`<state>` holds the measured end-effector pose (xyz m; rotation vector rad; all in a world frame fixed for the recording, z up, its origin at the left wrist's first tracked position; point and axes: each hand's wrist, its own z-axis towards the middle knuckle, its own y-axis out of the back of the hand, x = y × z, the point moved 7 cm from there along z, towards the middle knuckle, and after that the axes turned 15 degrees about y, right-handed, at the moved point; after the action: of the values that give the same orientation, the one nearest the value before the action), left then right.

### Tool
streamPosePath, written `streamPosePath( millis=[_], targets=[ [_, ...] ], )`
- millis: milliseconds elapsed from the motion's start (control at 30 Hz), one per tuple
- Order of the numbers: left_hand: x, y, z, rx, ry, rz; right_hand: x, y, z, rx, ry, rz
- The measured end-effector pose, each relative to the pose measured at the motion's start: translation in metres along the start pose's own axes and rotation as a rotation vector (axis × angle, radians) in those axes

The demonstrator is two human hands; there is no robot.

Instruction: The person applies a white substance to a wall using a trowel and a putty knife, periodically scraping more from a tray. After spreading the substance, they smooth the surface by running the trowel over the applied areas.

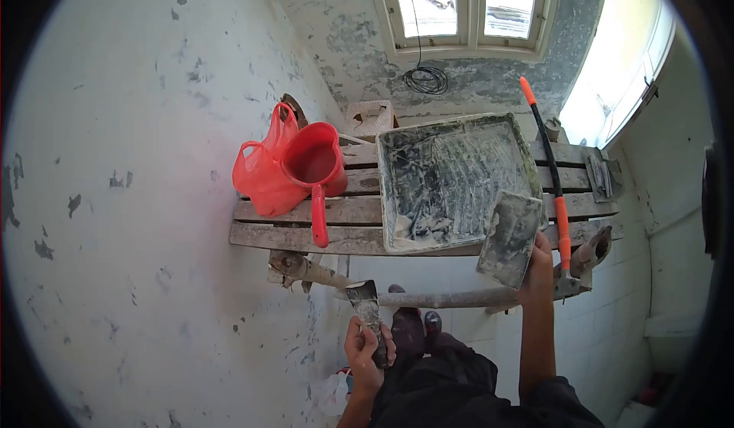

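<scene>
In my left hand, fingers closed round its dark handle, is a putty knife with its plaster-smeared blade pointing up. My right hand grips a flat rectangular plastering trowel at its right edge; grey-white plaster coats its face and its handle is hidden. The trowel overlaps the near right corner of a large shallow tray streaked inside with wet plaster. The putty knife is held lower, apart from the tray, in front of the bench's round wooden rail.
The tray rests on a slatted wooden bench. Left of it are a red plastic dipper and a red plastic bag. A long orange-and-black handled tool lies to the right, near grey plates. A patchy wall stands at left.
</scene>
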<state>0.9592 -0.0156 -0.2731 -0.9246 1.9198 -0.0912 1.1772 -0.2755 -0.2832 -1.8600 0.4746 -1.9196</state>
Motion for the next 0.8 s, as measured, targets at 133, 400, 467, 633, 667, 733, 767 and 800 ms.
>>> streamPosePath(
  millis=[133,400,467,633,667,733,767,800],
  targets=[
    [-0.014,-0.009,0.045,0.063,0.086,0.062,0.061,-0.034,0.090,0.003,0.390,-1.169],
    [-0.071,-0.062,0.109,0.286,0.135,-0.029,0.030,-0.115,0.105,0.221,0.846,-1.582],
    [-0.078,-0.071,0.126,0.245,0.068,-0.073,0.016,-0.144,0.076,0.440,0.559,-1.196],
    [-0.081,-0.110,0.162,0.173,0.009,0.050,-0.038,-0.174,0.037,0.404,-0.066,-0.456],
    [-0.080,-0.114,0.166,0.164,0.022,0.063,-0.043,-0.163,0.038,0.406,-0.103,-0.437],
    [-0.082,-0.125,0.174,0.223,-0.013,0.081,-0.038,-0.143,0.052,0.470,-0.166,-0.520],
    [-0.088,-0.125,0.176,0.253,-0.119,0.141,-0.027,-0.136,0.067,0.531,-0.188,-0.617],
    [-0.094,-0.126,0.178,0.278,-0.227,0.195,-0.013,-0.127,0.084,0.547,-0.192,-0.754]
  ],
)
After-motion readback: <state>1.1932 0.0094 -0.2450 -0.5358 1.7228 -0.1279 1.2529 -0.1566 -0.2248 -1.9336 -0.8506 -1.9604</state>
